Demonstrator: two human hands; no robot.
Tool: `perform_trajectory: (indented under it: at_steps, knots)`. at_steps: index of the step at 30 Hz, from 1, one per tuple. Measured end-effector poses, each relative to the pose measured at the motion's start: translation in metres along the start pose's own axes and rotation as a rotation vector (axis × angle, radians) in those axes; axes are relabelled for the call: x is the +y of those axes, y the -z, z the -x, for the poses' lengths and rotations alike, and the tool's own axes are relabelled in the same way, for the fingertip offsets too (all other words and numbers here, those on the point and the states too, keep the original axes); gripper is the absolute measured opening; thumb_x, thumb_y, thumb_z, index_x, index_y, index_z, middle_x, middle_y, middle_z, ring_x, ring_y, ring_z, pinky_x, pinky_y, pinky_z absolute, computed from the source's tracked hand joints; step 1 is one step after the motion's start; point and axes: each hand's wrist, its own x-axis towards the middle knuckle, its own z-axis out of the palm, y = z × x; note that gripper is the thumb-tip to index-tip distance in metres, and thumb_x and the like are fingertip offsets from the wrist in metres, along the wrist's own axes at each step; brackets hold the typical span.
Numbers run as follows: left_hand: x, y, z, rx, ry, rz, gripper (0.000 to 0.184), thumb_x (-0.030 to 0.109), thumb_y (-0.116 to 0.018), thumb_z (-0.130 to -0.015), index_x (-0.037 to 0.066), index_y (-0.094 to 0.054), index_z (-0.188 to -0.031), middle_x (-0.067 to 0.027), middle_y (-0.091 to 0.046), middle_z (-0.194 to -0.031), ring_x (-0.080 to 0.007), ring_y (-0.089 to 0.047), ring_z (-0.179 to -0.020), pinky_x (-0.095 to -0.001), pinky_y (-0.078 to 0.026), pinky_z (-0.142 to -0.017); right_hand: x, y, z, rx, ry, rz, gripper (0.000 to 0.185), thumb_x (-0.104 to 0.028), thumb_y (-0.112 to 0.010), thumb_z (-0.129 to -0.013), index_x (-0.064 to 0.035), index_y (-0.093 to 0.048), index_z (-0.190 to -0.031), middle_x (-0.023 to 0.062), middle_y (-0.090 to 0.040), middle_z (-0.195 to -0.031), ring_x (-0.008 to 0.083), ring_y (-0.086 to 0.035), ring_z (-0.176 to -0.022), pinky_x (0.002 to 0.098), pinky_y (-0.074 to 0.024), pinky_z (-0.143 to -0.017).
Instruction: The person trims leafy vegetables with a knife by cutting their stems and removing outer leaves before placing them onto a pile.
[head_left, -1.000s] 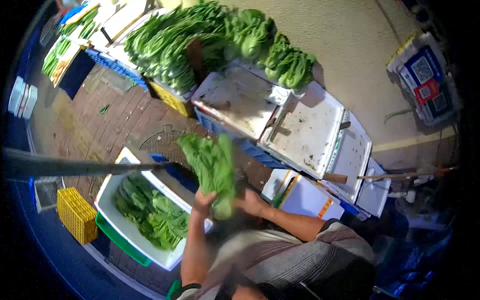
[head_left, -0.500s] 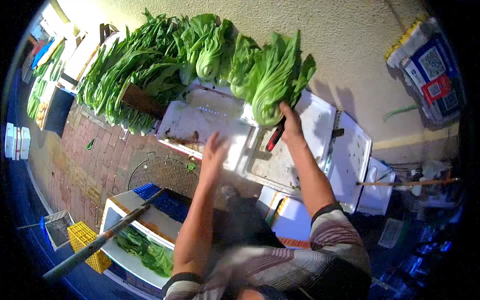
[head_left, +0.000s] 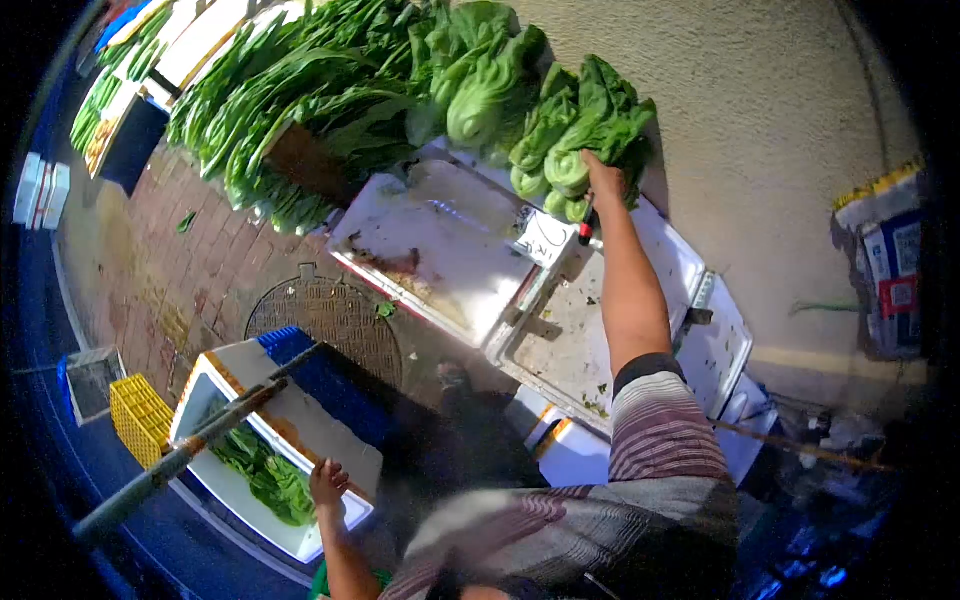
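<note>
One view only, from the head. Right hand (head_left: 606,186) was stretched out toward the wall (head_left: 730,150), at the pale base of a bok-choy-like head (head_left: 567,172). Half a second earlier that hand had the head raised over the speckled foam tray (head_left: 562,345); now the head lay among neighbouring heads (head_left: 528,182), leaves toward the wall, stem end toward the tray. Judged from this, the carry across was as good as done, with only the hand's release unsettled: some fingertips were lost against leaf and stem, and I could not tell whether they pinched the head or merely rested on it. Below the palm stuck out a red-tipped handle (head_left: 586,231), apparently kept in the same hand, just beside a white marked card (head_left: 543,238). Left hand (head_left: 327,485) had dropped back from the trays to the near rim of a white foam box (head_left: 356,512); its fingers were half bent, slightly parted, with nothing seen between them. Contact with the rim could not be made out. Loose leafy greens (head_left: 262,472) lay inside the box, under a slanting pole (head_left: 160,485), so stock remained on that side.
</note>
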Motion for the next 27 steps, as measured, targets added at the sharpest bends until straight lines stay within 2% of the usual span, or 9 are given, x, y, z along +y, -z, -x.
perform_trajectory:
  at_steps: [7,12,18,22,23,24,25,26,27]
  knots:
    - [-0.006,0.014,0.001,-0.049,-0.052,0.312,0.020,0.029,-0.053,-0.097,0.009,-0.054,-0.099,-0.0034,-0.055,-0.082,-0.0138,-0.057,-0.065,-0.0273,-0.045,-0.056,0.022,-0.012,-0.038,-0.007,0.066,-0.125,0.074,-0.054,-0.081,-0.072,0.0056,-0.062,-0.111,0.0199,-0.066,-0.101,0.0291,-0.065,-0.087,0.0420,-0.0546,-0.067]
    - [-0.005,0.046,0.006,0.093,-0.051,0.342,0.048,0.032,-0.060,-0.096,0.003,-0.049,-0.133,-0.0125,-0.065,-0.109,-0.0197,-0.066,-0.079,-0.0294,-0.053,-0.065,0.031,-0.029,-0.045,0.245,0.089,-0.044,0.069,-0.054,-0.071,-0.083,0.0111,-0.061,-0.104,0.0210,-0.066,-0.105,0.0306,-0.066,-0.082,0.0405,-0.0537,-0.062]
    - [-0.026,0.091,-0.032,0.143,-0.102,0.426,0.046,0.036,-0.063,-0.093,0.008,-0.052,-0.127,-0.0093,-0.064,-0.105,-0.0229,-0.065,-0.080,-0.0391,-0.053,-0.072,0.053,0.006,0.040,-0.195,0.330,-0.047,0.059,-0.051,-0.056,-0.094,0.0047,-0.062,-0.114,0.0177,-0.065,-0.109,0.0233,-0.057,-0.064,0.0348,-0.0486,-0.055]
    - [-0.028,0.118,-0.072,0.228,-0.174,0.358,0.040,0.038,-0.066,-0.090,0.007,-0.061,-0.115,-0.0083,-0.065,-0.100,-0.0197,-0.063,-0.073,-0.0327,-0.049,-0.057,0.105,-0.016,0.172,-0.692,-0.126,-0.103,0.041,-0.046,-0.054,-0.096,-0.0048,-0.059,-0.090,0.0086,-0.061,-0.076,0.0101,-0.040,-0.047,0.0197,-0.0375,-0.041]
    - [-0.025,0.128,-0.086,0.271,-0.226,0.250,0.040,0.038,-0.067,-0.090,0.006,-0.062,-0.114,-0.0085,-0.065,-0.099,-0.0188,-0.063,-0.072,-0.0320,-0.049,-0.056,0.152,-0.018,0.154,-0.973,-0.066,-0.018,0.058,-0.054,-0.055,-0.094,0.0004,-0.056,-0.115,0.0104,-0.063,-0.091,0.0138,-0.052,-0.060,0.0281,-0.0480,-0.057]
    - [-0.021,0.136,-0.100,0.314,-0.275,0.138,0.040,0.038,-0.068,-0.089,0.006,-0.063,-0.113,-0.0087,-0.066,-0.098,-0.0179,-0.063,-0.071,-0.0313,-0.049,-0.055,0.147,-0.023,0.236,-1.098,-0.490,-0.087,0.055,-0.049,-0.052,-0.096,0.0019,-0.054,-0.115,0.0122,-0.063,-0.089,0.0156,-0.054,-0.061,0.0292,-0.0490,-0.051]
    - [0.004,0.144,-0.086,0.393,-0.294,0.090,0.043,0.039,-0.069,-0.086,0.004,-0.065,-0.111,-0.0123,-0.068,-0.097,-0.0203,-0.065,-0.077,-0.0338,-0.051,-0.064,0.187,-0.041,0.268,-0.871,-0.369,0.002,0.054,-0.048,-0.050,-0.097,0.0022,-0.054,-0.114,0.0132,-0.062,-0.083,0.0149,-0.052,-0.057,0.0287,-0.0464,-0.045]
    - [0.021,0.154,-0.086,0.460,-0.315,0.034,0.044,0.039,-0.069,-0.085,0.004,-0.065,-0.112,-0.0140,-0.068,-0.098,-0.0224,-0.065,-0.081,-0.0357,-0.051,-0.068,0.206,-0.040,0.270,-1.336,-0.753,-0.069,0.054,-0.049,-0.048,-0.098,0.0020,-0.057,-0.112,0.0167,-0.064,-0.088,0.0183,-0.057,-0.064,0.0296,-0.0489,-0.049]
    - [0.033,0.162,-0.091,0.521,-0.329,-0.024,0.046,0.039,-0.070,-0.084,0.004,-0.064,-0.113,-0.0158,-0.068,-0.100,-0.0246,-0.066,-0.085,-0.0377,-0.052,-0.073,0.220,-0.045,0.315,-1.248,-0.610,0.068,0.062,-0.056,-0.049,-0.095,0.0022,-0.059,-0.113,0.0195,-0.067,-0.091,0.0161,-0.055,-0.057,0.0287,-0.0483,-0.048]
